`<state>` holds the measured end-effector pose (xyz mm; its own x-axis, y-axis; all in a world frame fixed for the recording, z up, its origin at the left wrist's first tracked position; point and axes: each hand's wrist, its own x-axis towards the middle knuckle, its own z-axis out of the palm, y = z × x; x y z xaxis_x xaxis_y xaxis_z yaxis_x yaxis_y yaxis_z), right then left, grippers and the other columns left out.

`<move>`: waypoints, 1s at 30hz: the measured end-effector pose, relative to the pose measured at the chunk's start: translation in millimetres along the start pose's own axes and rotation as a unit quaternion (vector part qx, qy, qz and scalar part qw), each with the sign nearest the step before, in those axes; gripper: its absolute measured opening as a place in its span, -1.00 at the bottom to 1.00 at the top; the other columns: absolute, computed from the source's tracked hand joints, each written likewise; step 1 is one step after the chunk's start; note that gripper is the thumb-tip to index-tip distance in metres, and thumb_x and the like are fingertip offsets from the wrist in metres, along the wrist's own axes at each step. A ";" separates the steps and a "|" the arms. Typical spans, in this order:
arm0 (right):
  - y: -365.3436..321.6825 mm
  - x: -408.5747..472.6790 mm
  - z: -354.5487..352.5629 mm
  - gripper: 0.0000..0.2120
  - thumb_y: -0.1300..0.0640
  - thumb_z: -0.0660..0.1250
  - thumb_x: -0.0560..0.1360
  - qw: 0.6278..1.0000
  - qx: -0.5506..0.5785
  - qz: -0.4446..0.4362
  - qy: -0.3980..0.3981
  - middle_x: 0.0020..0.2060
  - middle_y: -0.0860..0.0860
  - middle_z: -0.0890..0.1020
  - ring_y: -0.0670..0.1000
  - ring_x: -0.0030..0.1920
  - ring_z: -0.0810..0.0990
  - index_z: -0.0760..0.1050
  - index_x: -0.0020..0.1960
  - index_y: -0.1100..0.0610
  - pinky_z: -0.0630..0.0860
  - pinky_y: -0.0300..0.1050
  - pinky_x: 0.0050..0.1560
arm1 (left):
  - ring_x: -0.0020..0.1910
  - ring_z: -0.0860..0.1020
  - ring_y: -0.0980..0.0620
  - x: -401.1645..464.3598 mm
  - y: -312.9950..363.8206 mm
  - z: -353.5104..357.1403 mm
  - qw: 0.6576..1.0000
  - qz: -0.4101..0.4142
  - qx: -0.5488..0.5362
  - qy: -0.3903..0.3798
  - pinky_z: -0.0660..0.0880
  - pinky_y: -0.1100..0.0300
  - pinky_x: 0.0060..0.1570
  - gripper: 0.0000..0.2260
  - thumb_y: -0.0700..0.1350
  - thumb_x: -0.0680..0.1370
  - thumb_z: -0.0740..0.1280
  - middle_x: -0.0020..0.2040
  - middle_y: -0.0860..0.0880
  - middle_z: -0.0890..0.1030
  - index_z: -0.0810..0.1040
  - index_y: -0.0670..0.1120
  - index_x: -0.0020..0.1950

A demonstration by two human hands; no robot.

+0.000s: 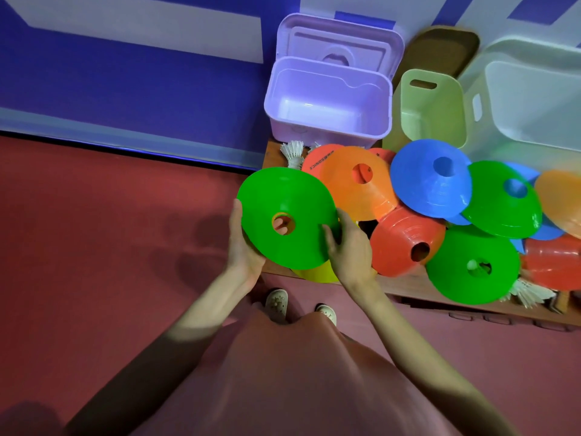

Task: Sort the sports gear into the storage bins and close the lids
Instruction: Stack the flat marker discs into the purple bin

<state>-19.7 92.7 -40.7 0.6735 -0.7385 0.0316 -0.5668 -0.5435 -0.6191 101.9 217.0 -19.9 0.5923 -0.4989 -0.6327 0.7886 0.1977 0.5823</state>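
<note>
Green plastic disc cone (287,215), flat and round with a hole in its middle, is being held in both hands just in front of the low wooden table (418,286), at the table's left end. The left hand (243,243) is cupping the cone's left edge from underneath, with one fingertip showing through the hole; the right hand (347,247) is gripping its right edge, thumb on top and fingers curled under. A yellow plastic cone (317,273) is peeking out below the green one. On the table, a heap of orange, red, blue and green disc cones (430,180) is lying, with white feather shuttlecocks (292,154) at its far left and near right edges. At the table's back, an open lilac plastic bin (327,102) is standing with its lid (342,42) upright behind it, beside a pale green bin (432,111) and a white bin (531,99).
</note>
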 end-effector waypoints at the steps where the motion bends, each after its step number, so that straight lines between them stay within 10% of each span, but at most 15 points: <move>1: -1.3 -1.5 -0.6 -0.59 0.08 0.26 0.57 1.000 -0.003 -0.001 -0.006 -0.11 0.13 0.64 0.17 -0.11 0.60 0.36 0.39 0.17 0.52 0.08 -0.21 | 0.08 0.58 -0.09 -1.5 -0.5 -0.2 1.000 -0.001 0.007 0.002 0.49 -0.06 0.20 -0.47 0.20 0.61 0.08 0.27 -0.19 0.55 0.43 -0.13 0.39; 7: 1.1 -9.3 6.9 -0.55 0.02 0.16 0.62 0.999 -0.009 0.017 0.033 0.11 0.13 0.44 0.10 -0.04 0.52 0.24 0.43 0.18 0.47 -0.04 -0.20 | -0.13 0.63 -0.01 3.7 -2.4 -22.1 0.999 0.008 -0.003 0.052 0.55 0.08 -0.04 -0.58 0.14 0.61 0.08 -0.01 -0.11 0.68 0.56 -0.09 0.21; 12: 19.9 -22.4 18.8 -0.74 0.22 0.20 0.57 0.997 -0.053 0.049 -0.039 0.12 0.15 0.43 0.21 -0.09 0.55 0.36 0.25 0.22 0.51 0.07 -0.28 | -0.08 0.60 -0.05 4.9 3.5 -43.6 0.995 0.027 -0.054 0.079 0.46 -0.02 0.17 -0.63 0.13 0.60 0.10 -0.12 -0.09 0.69 0.59 -0.07 0.05; 19: 26.2 -28.8 38.8 -0.42 0.25 0.26 0.51 0.960 -0.141 0.005 -0.242 0.24 0.17 0.44 0.28 0.00 0.57 0.10 0.46 0.14 0.54 0.12 -0.26 | -0.03 0.60 -0.06 4.3 8.2 -52.8 0.994 0.028 -0.057 0.087 0.47 -0.03 0.20 -0.56 0.13 0.61 0.11 0.09 -0.15 0.63 0.49 -0.13 0.31; 30: 5.5 -28.5 9.2 -0.07 -0.19 0.51 0.27 0.974 -0.138 0.044 -0.172 0.21 0.13 0.38 0.17 0.21 0.42 0.13 0.47 0.05 0.50 0.00 -0.10 | -0.13 0.62 -0.03 8.6 18.6 -48.9 0.993 0.085 -0.044 0.064 0.44 -0.07 0.23 -0.67 0.08 0.63 0.08 -0.14 -0.04 0.70 0.58 -0.04 0.05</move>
<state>-37.7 114.5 -52.2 0.7088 -0.6351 -0.3070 -0.7036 -0.6061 -0.3708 129.8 257.7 -39.5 0.7294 -0.3418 -0.5926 0.6839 0.3460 0.6423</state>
